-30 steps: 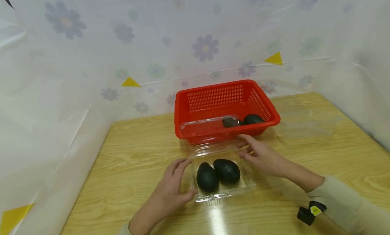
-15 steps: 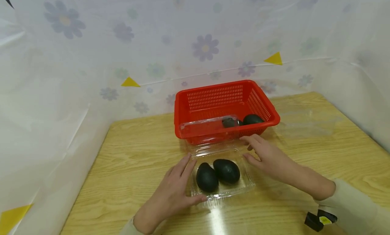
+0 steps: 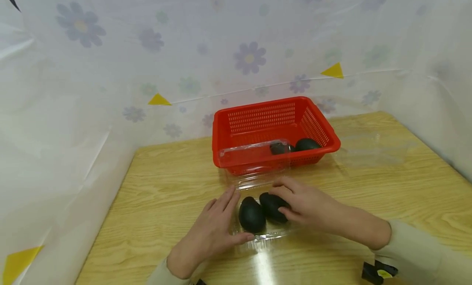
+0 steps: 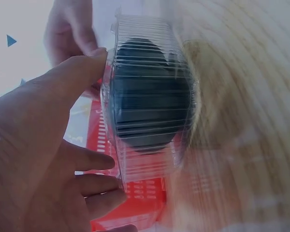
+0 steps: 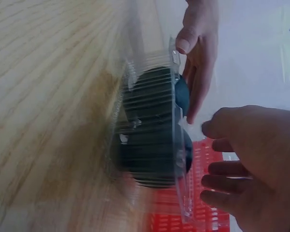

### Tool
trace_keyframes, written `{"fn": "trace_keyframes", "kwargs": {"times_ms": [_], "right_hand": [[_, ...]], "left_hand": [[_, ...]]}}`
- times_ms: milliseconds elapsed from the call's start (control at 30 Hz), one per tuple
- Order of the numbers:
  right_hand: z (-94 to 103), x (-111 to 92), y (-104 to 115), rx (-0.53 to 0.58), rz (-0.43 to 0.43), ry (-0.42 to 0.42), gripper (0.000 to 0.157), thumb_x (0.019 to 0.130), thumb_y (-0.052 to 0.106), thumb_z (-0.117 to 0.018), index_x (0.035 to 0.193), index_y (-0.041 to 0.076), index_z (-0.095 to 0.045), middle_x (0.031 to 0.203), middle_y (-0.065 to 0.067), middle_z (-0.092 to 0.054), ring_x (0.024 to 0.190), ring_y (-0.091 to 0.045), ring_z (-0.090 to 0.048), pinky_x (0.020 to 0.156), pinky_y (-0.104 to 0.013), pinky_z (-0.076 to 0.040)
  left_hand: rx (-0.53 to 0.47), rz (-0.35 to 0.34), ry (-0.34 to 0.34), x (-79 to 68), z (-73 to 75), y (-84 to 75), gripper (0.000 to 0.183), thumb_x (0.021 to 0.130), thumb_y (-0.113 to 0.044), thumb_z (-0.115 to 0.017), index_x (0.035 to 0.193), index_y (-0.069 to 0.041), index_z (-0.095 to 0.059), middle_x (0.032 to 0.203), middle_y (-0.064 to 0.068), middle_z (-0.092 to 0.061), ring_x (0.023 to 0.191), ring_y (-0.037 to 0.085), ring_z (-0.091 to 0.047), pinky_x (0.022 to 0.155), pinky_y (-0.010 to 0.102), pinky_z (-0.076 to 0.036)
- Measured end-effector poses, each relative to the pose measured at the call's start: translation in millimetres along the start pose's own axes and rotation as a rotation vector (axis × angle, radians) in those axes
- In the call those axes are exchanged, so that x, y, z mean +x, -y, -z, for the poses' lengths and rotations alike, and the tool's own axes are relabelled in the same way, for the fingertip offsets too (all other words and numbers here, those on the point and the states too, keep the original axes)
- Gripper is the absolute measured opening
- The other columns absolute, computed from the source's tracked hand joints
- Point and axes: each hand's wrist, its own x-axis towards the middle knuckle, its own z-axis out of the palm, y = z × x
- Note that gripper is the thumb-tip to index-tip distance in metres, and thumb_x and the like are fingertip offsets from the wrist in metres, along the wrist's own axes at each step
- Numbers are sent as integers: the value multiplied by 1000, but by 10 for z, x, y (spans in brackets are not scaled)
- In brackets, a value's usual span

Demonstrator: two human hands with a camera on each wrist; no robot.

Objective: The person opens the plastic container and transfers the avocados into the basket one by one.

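Note:
In the head view, two dark green avocados lie side by side in a clear plastic clamshell box (image 3: 271,236), the left avocado (image 3: 252,216) upright in view and the right avocado (image 3: 271,208) slanted. The box's lid (image 3: 254,179) stands folded back toward the basket. My left hand (image 3: 212,231) lies along the box's left side, fingers extended, thumb at the front rim. Over the right avocado's end is my right hand (image 3: 307,203), thumb and fingers spread apart. The right wrist view shows its fingertips (image 5: 210,181) just above the avocado, with a small gap.
Behind the box stands a red plastic basket (image 3: 258,106) with two more avocados (image 3: 307,144) at its front right. A clear plastic piece (image 3: 376,149) lies on the wooden table (image 3: 166,174) at the right. Flowered sheeting (image 3: 206,39) encloses the back and sides.
My right hand has moved left and nearer, from the box's right edge to over the right avocado. My left hand has slid forward along the box's left side, its thumb now over the front rim.

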Motion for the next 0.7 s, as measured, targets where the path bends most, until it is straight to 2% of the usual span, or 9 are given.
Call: {"fn": "trace_keyframes", "kwargs": {"times_ms": [167,300,533,700], "right_hand": [[-82,16,22,-15,8,164,53,86,25,-78,131,6,-58,130,-12,-57,113,-27,-63,87,-39,-59],[-122,33,25,17,-35,244,59,86,27,-78,137,8,-54,135,-12,-54,118,-30,-60,89,-42,-58],[-148,70,13,58,-93,280,62,84,28,-80,139,13,-53,136,-14,-55,120,-31,-60,89,-46,-57],[-166,73,4,48,-82,220,58,83,25,-80,134,14,-57,131,-11,-59,112,-27,-64,86,-42,-59]], "left_hand": [[21,2,25,17,17,-9,112,79,-80,-57,159,-12,-20,166,3,-20,149,22,-32,117,53,-34],[31,13,43,30,43,-8,113,77,-80,-58,159,-11,-22,166,5,-22,149,22,-32,117,52,-34],[43,23,62,37,70,-21,115,75,-79,-62,159,-10,-22,166,6,-22,149,23,-32,117,52,-34],[26,34,71,39,76,-39,115,76,-78,-63,159,-11,-20,166,6,-22,149,23,-32,117,53,-34]]}}
